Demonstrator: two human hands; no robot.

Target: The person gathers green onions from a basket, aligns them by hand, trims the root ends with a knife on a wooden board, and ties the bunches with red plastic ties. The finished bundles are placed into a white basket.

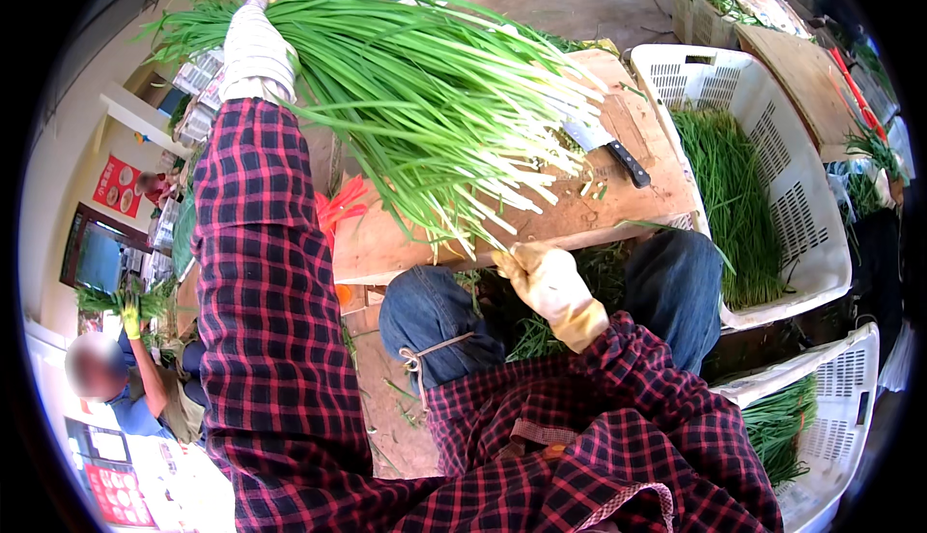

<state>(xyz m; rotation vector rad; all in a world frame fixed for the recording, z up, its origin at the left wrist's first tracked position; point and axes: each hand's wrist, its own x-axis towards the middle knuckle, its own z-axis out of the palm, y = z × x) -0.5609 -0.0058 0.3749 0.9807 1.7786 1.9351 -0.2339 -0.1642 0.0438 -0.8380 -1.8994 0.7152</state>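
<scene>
A large bunch of long green Chinese chives (405, 77) fans out over a wooden board (623, 200), its pale stem ends pointing right and down. My left hand (259, 48), in a white glove, grips the leafy part of the bunch and holds it up at the upper left. My right hand (550, 283), in a pale yellowed glove, is at the board's near edge, its fingertips bent together beside the lowest stem ends; whether they pinch a stem cannot be told. A cleaver with a black handle (627, 162) lies on the board, its blade partly under the stems.
White plastic crates of chives stand at the right (804, 243) and lower right (844, 417). Red plastic strips (340, 203) hang at the board's left end. Chive scraps (536, 341) lie beneath the board. A person (145, 381) handles greens at the far left.
</scene>
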